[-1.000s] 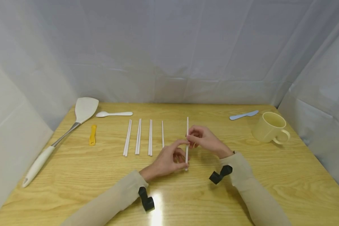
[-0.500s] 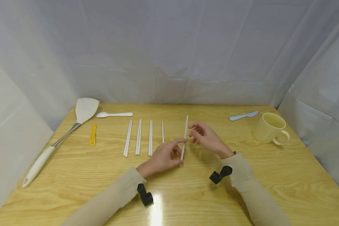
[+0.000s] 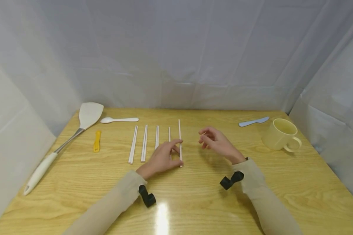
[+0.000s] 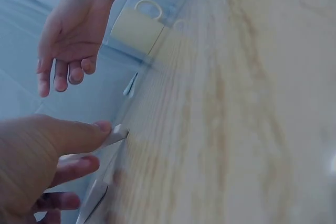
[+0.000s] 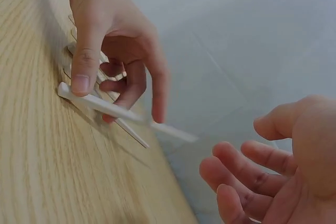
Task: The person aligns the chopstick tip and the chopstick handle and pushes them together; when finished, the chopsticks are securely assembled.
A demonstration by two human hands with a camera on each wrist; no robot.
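On the wooden table, the left hand is pinching a white chopstick between thumb and fingers, seemingly lining it up just beside the lone chopstick, while the right hand is hovering nearby, fingers loosely curled, holding nothing.

Chopsticks lie mid-table; spatula and spoon left, mug and knife right

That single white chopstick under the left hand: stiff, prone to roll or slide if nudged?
Probably stiff: the chopstick stays straight while the left hand pinches it near one end. Likely light, given how thin it is. On the glossy table it may slide; the end in the right wrist view looks squarish, so rolling seems unlikely.
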